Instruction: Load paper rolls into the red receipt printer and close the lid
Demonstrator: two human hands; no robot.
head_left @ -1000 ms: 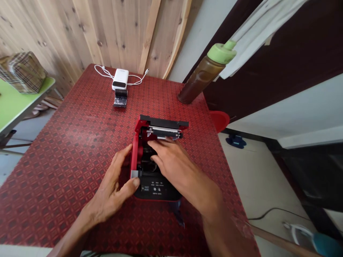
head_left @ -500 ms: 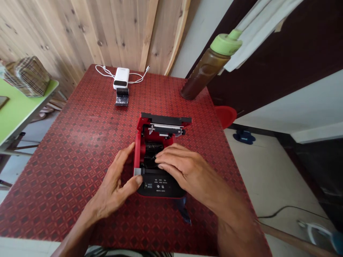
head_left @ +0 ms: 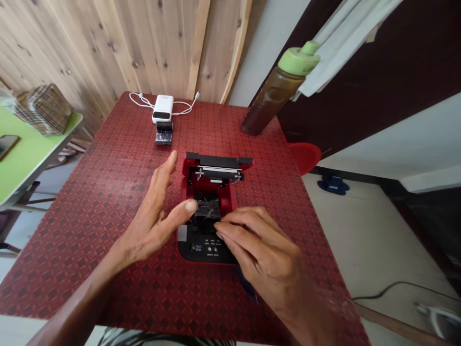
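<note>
A red-and-black label printer point(head_left: 200, 252) rests on the table with its lid point(head_left: 218, 161) raised. Inside its bay lies shiny, creased black film point(head_left: 208, 211), drawn over toward the front panel. At the film's near right corner, my right hand point(head_left: 261, 240) pinches its edge between thumb and fingers. My left hand point(head_left: 154, 216) is open, fingers stretched out and apart from the thumb, held by the printer's left side. Its thumb tip overlaps the bay's left edge in view; whether it touches the film I cannot tell. A dark strip point(head_left: 248, 284) shows partly beneath my right hand.
Toward the back of the red patterned table point(head_left: 118, 158) lie a white power bank point(head_left: 163, 106) with a cable and a small black roll point(head_left: 164, 133). A green-lidded bottle point(head_left: 275, 91) stands back right. A red stool point(head_left: 305, 158) is beyond the right edge.
My right hand has drawn the black film out toward me, so more of it spreads across the bay. My left hand has come off the printer's side and its fingers have straightened.
</note>
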